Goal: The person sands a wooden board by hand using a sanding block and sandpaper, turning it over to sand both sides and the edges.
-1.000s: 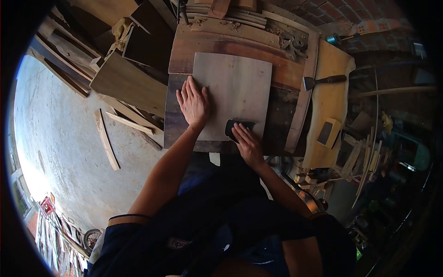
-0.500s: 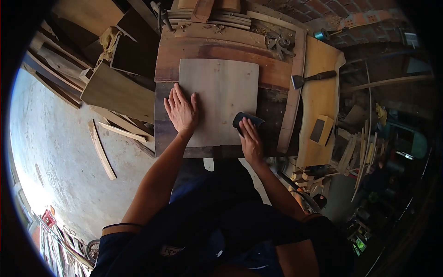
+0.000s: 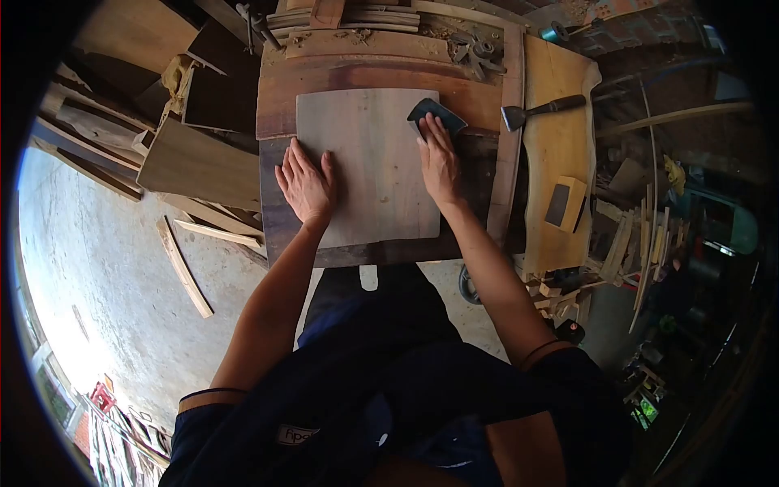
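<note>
A pale, flat wooden board (image 3: pixel 369 174) lies on the dark-topped workbench (image 3: pixel 475 203). My left hand (image 3: pixel 308 188) rests flat along the board's left edge, fingers out and thumb apart. Under the fingers of my right hand (image 3: pixel 441 166) is a dark sheet of sandpaper (image 3: pixel 430 109), pressed against the board's upper right corner. Part of the sheet sticks out past the board's right edge, and its underside is hidden.
On a yellowish plank (image 3: pixel 560 154) at the right lie a scraper (image 3: pixel 540 110) and a wooden block with a dark pad (image 3: pixel 565 204). A metal clamp-like tool (image 3: pixel 479 55) and wood strips lie at the bench's back. Boards (image 3: pixel 199 166) lean at the left.
My right hand has slid the sandpaper away from my body, from the board's lower right to its upper right corner. My left hand stays on the left edge. The view has shifted slightly.
</note>
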{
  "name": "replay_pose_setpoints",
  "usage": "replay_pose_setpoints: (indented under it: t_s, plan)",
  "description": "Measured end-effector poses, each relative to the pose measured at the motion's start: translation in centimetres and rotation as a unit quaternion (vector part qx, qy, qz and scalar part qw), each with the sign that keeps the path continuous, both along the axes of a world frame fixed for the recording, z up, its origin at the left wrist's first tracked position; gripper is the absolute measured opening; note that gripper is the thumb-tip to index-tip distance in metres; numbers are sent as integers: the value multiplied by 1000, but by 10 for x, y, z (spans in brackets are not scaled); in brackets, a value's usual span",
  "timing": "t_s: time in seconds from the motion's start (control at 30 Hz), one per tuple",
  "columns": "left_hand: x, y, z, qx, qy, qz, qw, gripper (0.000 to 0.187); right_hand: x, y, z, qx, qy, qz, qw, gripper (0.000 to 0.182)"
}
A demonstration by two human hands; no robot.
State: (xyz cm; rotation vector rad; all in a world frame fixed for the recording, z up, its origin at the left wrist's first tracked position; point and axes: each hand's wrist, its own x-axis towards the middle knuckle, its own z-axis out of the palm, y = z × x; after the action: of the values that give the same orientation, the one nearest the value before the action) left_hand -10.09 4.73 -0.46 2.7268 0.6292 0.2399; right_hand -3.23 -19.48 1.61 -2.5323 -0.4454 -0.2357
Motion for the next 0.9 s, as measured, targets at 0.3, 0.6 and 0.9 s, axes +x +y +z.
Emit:
replay_pose_setpoints:
  t_s: [0.3,0.6,0.9]
  plan:
    - [1,1,0,2,2,2,1000,73,-107,-22,5,-28,60,30,997,62]
    - [-1,0,-1,0,-15,-3,1000,71,12,2,0,10,-22,-18,1000,42]
    - [1,0,0,10,4,5,1000,73,-108,-29,11,-29,72,52,996,58]
